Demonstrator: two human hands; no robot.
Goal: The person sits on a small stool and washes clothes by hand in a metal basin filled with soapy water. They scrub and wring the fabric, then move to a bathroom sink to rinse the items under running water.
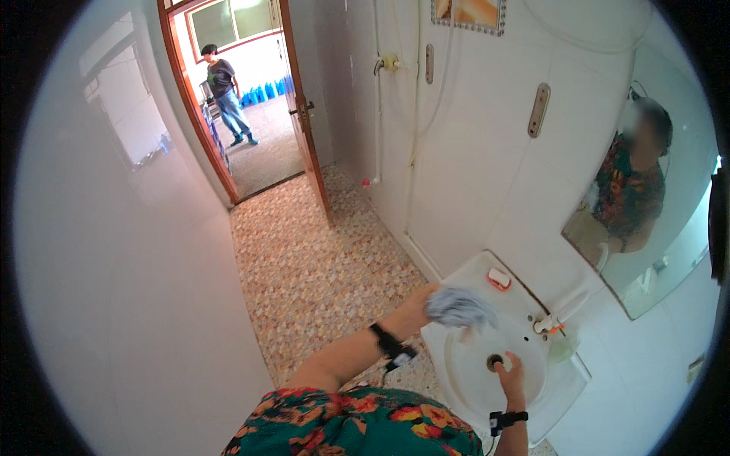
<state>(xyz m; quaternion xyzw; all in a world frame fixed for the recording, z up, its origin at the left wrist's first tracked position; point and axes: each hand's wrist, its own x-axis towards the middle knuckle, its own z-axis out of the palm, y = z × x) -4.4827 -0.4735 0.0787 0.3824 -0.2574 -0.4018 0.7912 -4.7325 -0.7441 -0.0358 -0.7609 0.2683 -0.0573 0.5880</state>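
A bunched grey-blue cloth [459, 308], blurred by motion, is gripped in my left hand [432, 301] above the left rim of the white washbasin [470, 393]. Part of that hand is hidden behind the cloth. My right hand [511, 373] is inside the bowl with fingers apart and nothing in it, its fingertips near the dark drain [494, 362]. On the basin's back ledge lies a white bar of soap [499, 277] in a red soap dish. The faucet [544, 325], with an orange part, stands behind the bowl.
A large mirror [644, 239] hangs above the basin. The brown wooden door [311, 148] stands ajar over the pebble-patterned floor [319, 256]. Beyond the doorway a person [222, 82] stands near several blue containers [263, 93]. A wall tap [388, 64] and pipe run along the wall.
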